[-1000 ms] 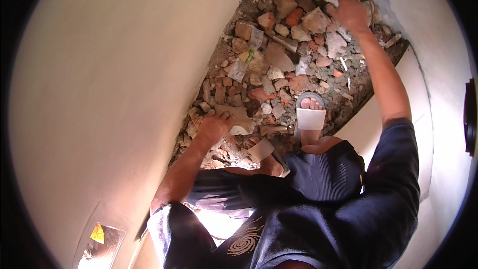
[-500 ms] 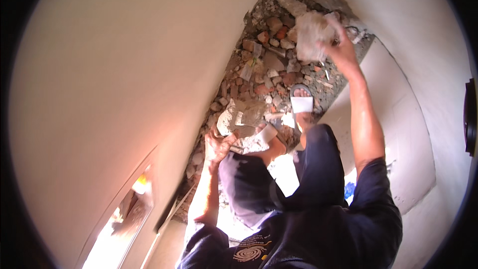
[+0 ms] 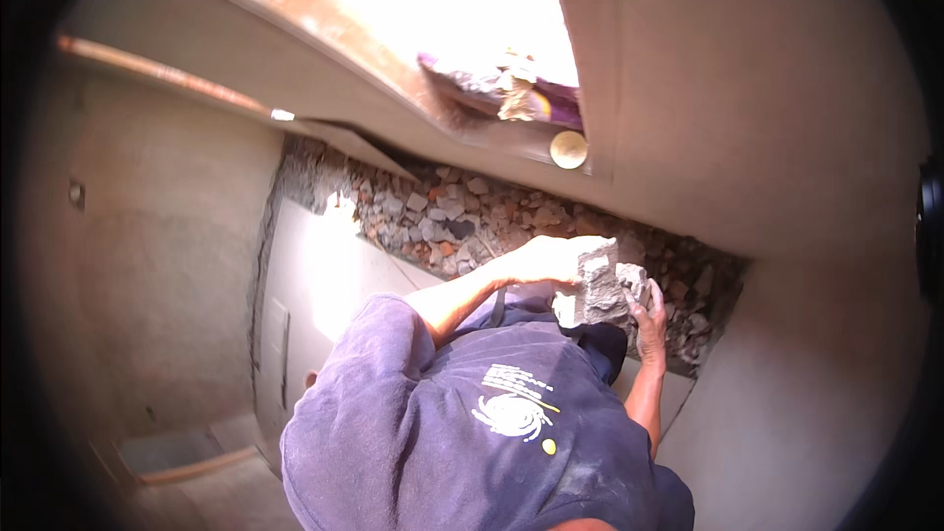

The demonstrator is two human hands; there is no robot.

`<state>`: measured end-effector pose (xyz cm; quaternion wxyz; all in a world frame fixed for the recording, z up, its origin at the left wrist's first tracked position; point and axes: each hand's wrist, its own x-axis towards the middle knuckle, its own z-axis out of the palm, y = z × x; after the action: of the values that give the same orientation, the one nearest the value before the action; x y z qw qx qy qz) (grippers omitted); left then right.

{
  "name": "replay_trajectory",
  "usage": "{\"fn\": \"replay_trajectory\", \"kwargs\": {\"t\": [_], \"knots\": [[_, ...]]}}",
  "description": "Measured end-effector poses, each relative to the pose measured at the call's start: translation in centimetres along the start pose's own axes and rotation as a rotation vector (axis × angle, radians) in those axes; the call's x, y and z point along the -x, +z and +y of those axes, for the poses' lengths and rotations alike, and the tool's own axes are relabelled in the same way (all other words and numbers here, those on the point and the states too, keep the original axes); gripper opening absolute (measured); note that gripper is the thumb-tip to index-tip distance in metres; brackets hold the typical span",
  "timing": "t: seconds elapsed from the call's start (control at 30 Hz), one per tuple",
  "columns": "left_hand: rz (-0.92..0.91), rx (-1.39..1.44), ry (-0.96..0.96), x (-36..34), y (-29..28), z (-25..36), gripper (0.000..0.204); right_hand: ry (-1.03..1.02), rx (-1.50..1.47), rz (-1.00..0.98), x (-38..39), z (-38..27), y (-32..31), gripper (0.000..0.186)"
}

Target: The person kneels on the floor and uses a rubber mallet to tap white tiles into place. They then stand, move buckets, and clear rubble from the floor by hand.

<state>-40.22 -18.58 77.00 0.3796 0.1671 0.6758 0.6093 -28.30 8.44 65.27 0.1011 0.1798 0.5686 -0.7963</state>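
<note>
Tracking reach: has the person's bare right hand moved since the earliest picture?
Yes: the bare right hand rose off the grey stone rubble, toward the navy cloth shirt.

from where i sit, the head view shows me the person's left hand [image 3: 553,258] gripping a large, rough grey chunk [image 3: 596,285] in front of the dark blue shirt [image 3: 423,403] with its white spiral print, while the right hand [image 3: 649,323] curls its fingers against a smaller grey lump [image 3: 632,281] just beside it. beyond them i see a strip of broken rubble [image 3: 442,216] between the walls, and above it a glaring opening [image 3: 472,0] with a blurred purple item [image 3: 562,104] and a round yellowish disc [image 3: 568,149] at its lower edge.
</note>
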Motion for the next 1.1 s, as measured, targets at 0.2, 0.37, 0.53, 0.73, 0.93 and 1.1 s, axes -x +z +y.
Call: {"fn": "replay_trajectory", "kwargs": {"t": [0.2, 0.37, 0.53, 0.73, 0.93, 1.1], "knots": [[0.408, 0.401, -0.002, 8.6, -0.4, -1.3, 0.068, 0.138, 0.205, -0.292, -3.1, -5.4, 3.8, 0.082], [0.528, 0.606, -0.012, 10.5, -4.8, -4.9, 0.067, 0.237, 0.221, -0.411, -8.8, -7.5, 10.6, 0.077], [0.492, 0.664, 0.084, 12.6, -10.5, -6.2, 0.064, 0.273, 0.175, -0.421, -11.3, -8.8, 19.4, 0.076], [0.557, 0.865, 0.101, 13.0, -16.3, -6.0, 0.056, 0.300, 0.111, -0.466, -12.7, -8.5, 28.0, 0.087], [0.709, 0.813, 0.145, 13.3, -20.8, -7.4, 0.040, 0.231, -0.023, -0.480, -12.6, -5.5, 33.6, 0.079], [0.942, 0.720, 0.111, 14.1, -21.4, -6.7, 0.046, 0.292, -0.038, -0.413, -13.1, -4.1, 35.4, 0.074]]}}
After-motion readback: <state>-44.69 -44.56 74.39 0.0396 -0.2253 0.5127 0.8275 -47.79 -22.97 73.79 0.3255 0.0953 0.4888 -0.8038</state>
